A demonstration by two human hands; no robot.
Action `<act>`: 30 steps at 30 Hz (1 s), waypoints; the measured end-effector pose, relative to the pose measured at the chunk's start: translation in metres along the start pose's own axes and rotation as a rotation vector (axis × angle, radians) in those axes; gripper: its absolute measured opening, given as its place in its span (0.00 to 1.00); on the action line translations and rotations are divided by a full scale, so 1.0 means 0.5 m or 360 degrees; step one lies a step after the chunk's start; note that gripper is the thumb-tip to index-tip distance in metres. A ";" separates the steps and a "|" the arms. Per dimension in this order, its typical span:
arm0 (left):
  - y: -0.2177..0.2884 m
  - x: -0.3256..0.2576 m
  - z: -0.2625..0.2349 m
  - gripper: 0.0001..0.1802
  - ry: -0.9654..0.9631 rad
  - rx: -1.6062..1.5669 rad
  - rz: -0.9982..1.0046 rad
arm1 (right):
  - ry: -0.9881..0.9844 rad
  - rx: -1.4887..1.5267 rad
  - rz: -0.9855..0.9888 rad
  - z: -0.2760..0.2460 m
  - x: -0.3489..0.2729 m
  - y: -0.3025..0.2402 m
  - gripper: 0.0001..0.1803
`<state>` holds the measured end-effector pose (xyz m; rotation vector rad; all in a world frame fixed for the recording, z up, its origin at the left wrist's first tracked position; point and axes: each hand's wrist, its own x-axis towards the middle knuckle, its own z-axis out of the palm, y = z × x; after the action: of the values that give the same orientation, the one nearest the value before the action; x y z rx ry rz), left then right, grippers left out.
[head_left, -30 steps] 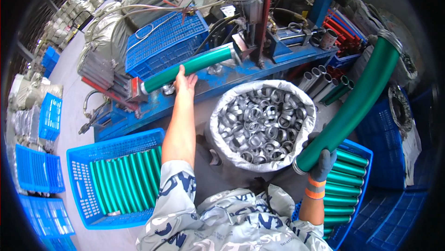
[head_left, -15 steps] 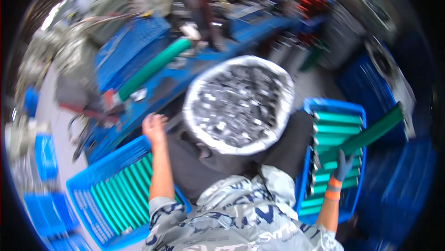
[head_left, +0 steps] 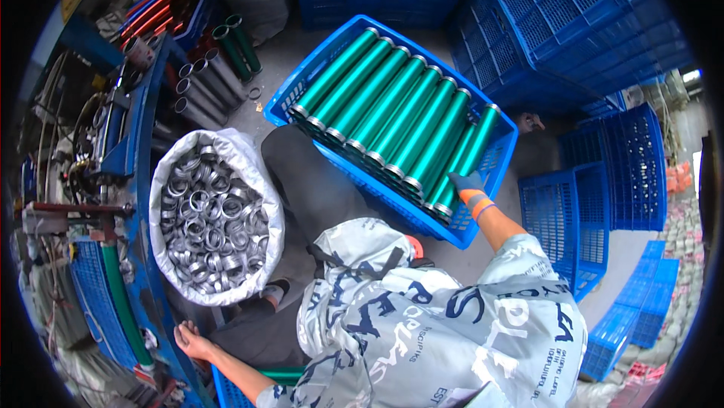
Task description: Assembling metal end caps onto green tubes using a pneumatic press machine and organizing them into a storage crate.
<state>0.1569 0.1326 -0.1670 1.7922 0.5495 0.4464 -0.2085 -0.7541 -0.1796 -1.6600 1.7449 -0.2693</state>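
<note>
In a blue crate (head_left: 311, 80) lie rows of shiny green tubes (head_left: 392, 110) with silver rings at their ends. My right hand (head_left: 465, 183), in a grey glove with an orange band at the wrist, grips a green tube (head_left: 477, 142) at the crate's right end. That tube lies slanted along the other tubes. My bare left hand (head_left: 192, 338) hovers by the edge of the blue workbench (head_left: 154, 287), fingers loosely bent and nothing visible in them. A white sack (head_left: 273, 246) full of loose metal rings (head_left: 213, 219) stands beyond it.
Grey tubes (head_left: 200, 91) and two green ones stand upright on the floor at the far left. Stacked blue crates (head_left: 528, 23) rise at the far right, with more crates (head_left: 566, 216) nearer. Another green tube (head_left: 121, 302) sits at the bench machine.
My view has swung to the right. My right hand has brought the green tube from above the crate, where it stuck out past the side, down in line with the other tubes.
</note>
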 end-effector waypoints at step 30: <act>0.009 -0.053 -0.040 0.21 0.0453 0.0420 0.0544 | 0.0515 0.0050 -0.1133 0.198 0.127 -0.176 0.40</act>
<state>0.1246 0.1320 -0.1576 2.1017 0.5149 0.9091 -0.0742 -0.7965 -0.2214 -2.2591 1.2757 -0.9253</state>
